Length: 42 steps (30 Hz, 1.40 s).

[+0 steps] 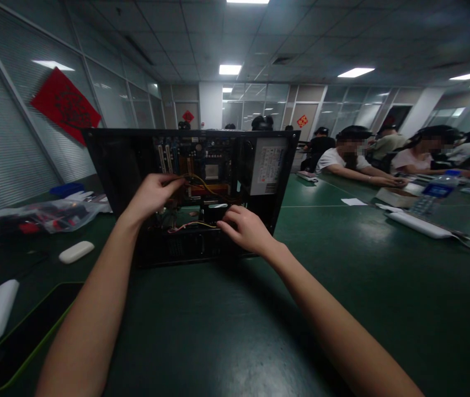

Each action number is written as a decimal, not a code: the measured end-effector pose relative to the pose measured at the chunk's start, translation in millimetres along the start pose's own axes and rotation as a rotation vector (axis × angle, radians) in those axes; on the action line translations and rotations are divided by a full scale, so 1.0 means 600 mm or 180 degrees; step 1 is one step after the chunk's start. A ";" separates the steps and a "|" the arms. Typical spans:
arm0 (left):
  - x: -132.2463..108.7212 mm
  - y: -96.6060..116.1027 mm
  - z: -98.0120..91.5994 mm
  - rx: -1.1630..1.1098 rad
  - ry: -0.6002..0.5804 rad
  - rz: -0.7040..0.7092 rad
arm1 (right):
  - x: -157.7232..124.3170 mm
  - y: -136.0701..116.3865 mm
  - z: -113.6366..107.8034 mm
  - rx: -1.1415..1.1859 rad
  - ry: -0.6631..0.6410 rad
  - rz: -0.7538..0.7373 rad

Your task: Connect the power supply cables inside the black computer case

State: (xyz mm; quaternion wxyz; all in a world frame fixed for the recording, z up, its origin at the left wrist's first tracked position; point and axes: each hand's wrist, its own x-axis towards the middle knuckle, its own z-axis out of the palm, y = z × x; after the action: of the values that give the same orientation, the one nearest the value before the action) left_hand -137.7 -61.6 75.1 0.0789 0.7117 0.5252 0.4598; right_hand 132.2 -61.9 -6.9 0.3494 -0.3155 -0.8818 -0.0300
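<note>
An open black computer case (113, 165) stands on the green table in front of me, its inside facing my way. Within it show a blue motherboard (218, 146) and, at the upper right, a grey power supply (268, 168). My left hand (156, 193) reaches into the left part of the case, its fingers closed on a yellow-and-dark power cable (202, 181) that arcs rightward. Lower down, my right hand (246, 227) has its fingers pinched at the end of a thin yellow wire (202, 224). The fingertips of both hands are partly hidden.
Left of the case lie a clear plastic bag (53, 215), a blue tray (67, 190), a white oval case (76, 252) and a dark green-edged mat (28, 336). To the right are a water bottle (433, 193), a white power strip (419, 223) and co-workers seated along the table.
</note>
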 end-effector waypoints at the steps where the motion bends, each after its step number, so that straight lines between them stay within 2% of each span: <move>1: -0.002 0.005 -0.001 0.0058 0.0009 0.0063 | 0.001 -0.001 0.003 -0.0049 -0.0008 0.0039; 8: -0.015 0.033 -0.004 0.0719 0.0461 0.0879 | 0.002 0.003 0.013 -0.0503 -0.0121 0.0308; 12: -0.016 0.038 -0.009 0.0938 0.0463 0.1050 | 0.002 -0.002 -0.001 -0.0708 -0.0303 0.0269; 16: -0.016 0.041 -0.011 0.0975 0.0377 0.1068 | 0.003 -0.027 -0.006 -0.0595 -0.0236 -0.0299; 19: -0.016 0.047 -0.011 0.1005 0.0394 0.1085 | 0.010 -0.055 0.007 -0.0503 -0.0204 -0.0818; 22: -0.015 0.052 -0.012 0.1047 0.0431 0.1120 | 0.031 -0.077 0.025 -0.0452 -0.0354 -0.0925; 25: -0.014 0.051 -0.016 0.1040 0.0423 0.1099 | 0.058 -0.082 0.022 0.0464 -0.0221 -0.0598; 28: -0.011 0.039 -0.019 0.0925 0.0335 0.0979 | 0.075 -0.073 -0.007 0.2034 0.0465 -0.0204; 30: -0.008 0.028 -0.020 0.0855 0.0296 0.0864 | 0.076 -0.063 -0.031 0.2842 0.0686 -0.0112; 32: -0.003 0.019 -0.018 0.0825 0.0272 0.0763 | 0.072 -0.055 -0.050 0.3322 0.0723 -0.0132; 34: 0.000 0.013 -0.016 0.0840 0.0236 0.0697 | 0.066 -0.050 -0.064 0.3454 0.0698 -0.0120; 37: 0.001 0.011 -0.011 0.0851 0.0168 0.0688 | 0.060 -0.055 -0.075 0.2873 0.0347 -0.0049; 40: -0.001 0.013 -0.009 0.0789 0.0176 0.0719 | 0.057 -0.069 -0.078 0.1624 -0.0459 -0.0256; 42: -0.003 0.015 -0.010 0.0761 0.0184 0.0729 | 0.053 -0.080 -0.074 0.1022 -0.1203 -0.0348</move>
State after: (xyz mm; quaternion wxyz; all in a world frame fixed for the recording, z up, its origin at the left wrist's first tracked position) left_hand -136.1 -69.5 82.7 -0.0744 0.7577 0.4937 0.4203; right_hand 113.5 -95.1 55.1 0.2219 -0.2077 -0.9406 0.1511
